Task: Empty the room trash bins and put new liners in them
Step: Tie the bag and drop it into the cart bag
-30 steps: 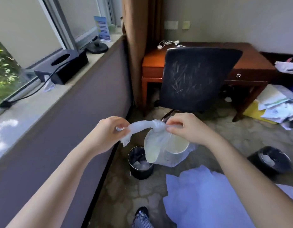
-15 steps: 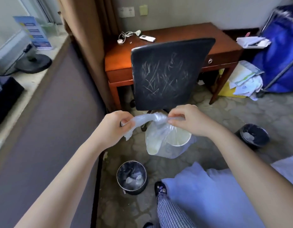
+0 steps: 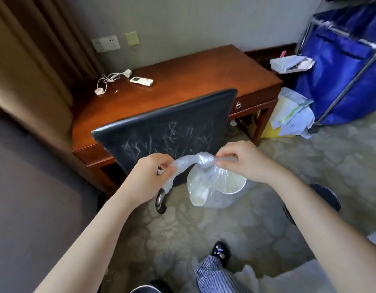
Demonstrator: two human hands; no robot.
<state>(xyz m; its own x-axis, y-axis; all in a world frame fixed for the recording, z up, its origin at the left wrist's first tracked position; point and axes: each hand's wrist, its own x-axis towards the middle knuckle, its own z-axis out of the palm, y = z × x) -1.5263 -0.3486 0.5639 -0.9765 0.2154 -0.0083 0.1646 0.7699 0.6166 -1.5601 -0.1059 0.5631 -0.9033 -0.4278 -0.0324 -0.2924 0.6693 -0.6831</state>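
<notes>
Just in front of the black chair (image 3: 168,127), the clear trash bag (image 3: 206,187) hangs from a knot (image 3: 204,161) between the two hands. The left hand (image 3: 150,178) is curled round its twisted tail; the right hand (image 3: 244,163) pinches the plastic beside the knot.

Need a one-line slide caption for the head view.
Left hand and right hand knot a clear trash bag before the chair.

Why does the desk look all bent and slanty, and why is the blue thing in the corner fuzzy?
Head view: the wide-angle lens bends and tilts the desk and the chair back. Head view, right edge: the blue cart is smeared by blur. Head view, middle: the left hand, the right hand and the clear bag they pinch look fairly sharp.
</notes>
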